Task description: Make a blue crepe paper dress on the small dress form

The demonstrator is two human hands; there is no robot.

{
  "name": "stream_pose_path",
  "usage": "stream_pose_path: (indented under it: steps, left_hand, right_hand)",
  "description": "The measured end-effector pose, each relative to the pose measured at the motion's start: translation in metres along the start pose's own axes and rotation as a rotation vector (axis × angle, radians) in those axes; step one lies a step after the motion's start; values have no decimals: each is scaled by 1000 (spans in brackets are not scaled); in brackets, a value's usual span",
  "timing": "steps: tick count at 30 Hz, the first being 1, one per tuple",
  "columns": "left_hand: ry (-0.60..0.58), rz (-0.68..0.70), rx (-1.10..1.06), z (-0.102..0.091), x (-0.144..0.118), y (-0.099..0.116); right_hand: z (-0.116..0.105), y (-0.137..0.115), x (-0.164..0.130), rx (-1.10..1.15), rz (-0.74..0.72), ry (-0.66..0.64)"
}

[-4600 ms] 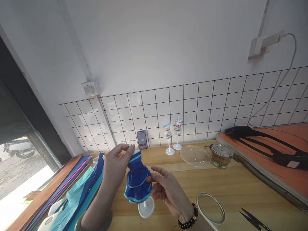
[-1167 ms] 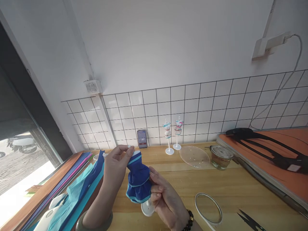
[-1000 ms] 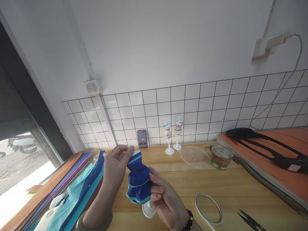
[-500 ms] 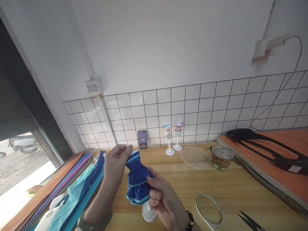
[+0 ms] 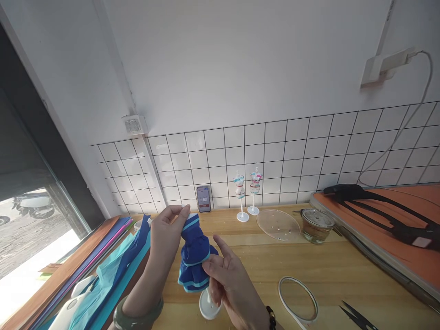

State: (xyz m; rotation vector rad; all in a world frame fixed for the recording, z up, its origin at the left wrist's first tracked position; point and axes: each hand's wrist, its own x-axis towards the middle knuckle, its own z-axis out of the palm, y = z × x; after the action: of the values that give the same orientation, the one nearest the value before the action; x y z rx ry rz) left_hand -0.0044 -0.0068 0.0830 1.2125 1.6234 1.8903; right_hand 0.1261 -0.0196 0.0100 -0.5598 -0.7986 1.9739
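A small blue doll dress [image 5: 194,250] with light-blue trim and a ruffled skirt sits on a miniature mannequin, tilted above the table. My left hand [image 5: 168,227] pinches the mannequin's top, above the bodice. At the skirt's right side my right hand [image 5: 228,277] pinches the upper ruffle's trimmed edge between thumb and fingers, its index finger pointing outward. Below the skirt shows the white round mannequin base [image 5: 209,306]. The mannequin's body is hidden by the dress.
Two small mannequins [image 5: 239,192] wrapped in patterned strips stand by the wall grid, right of a phone [image 5: 203,199]. Rightward are a clear disc [image 5: 278,224], a glass jar [image 5: 316,225], a ring of white cord [image 5: 315,300] and black snips [image 5: 357,315]. Blue fabrics [image 5: 113,270] lie at left.
My right hand has shifted its grip a little on the skirt, and its index finger is now stretched out. The mannequin base has swung slightly left.
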Motion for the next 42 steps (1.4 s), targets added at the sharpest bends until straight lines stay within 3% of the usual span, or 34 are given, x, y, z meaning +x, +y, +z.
stream_pose_path:
  steps: [7,13,24,31,42]
  left_hand:
    - [-34,-28,-31,-6,5,3]
    - [-76,-41,-59,-12,7,4]
    - [-253,-49,-93,-17,7,-4]
    - [-376,7,-90,-23,5,-8]
    - [-432,73,-45,-30,2,-9]
  right_hand:
    - [-6,-6,1,-138,-24,14]
    - [-16,-16,7,-417,-195,71]
    - [-19,-16,8,-471,-290,61]
    - [-20,-19,11,-398,-106,-12]
    - [-17,-14,11,-78,147,-66]
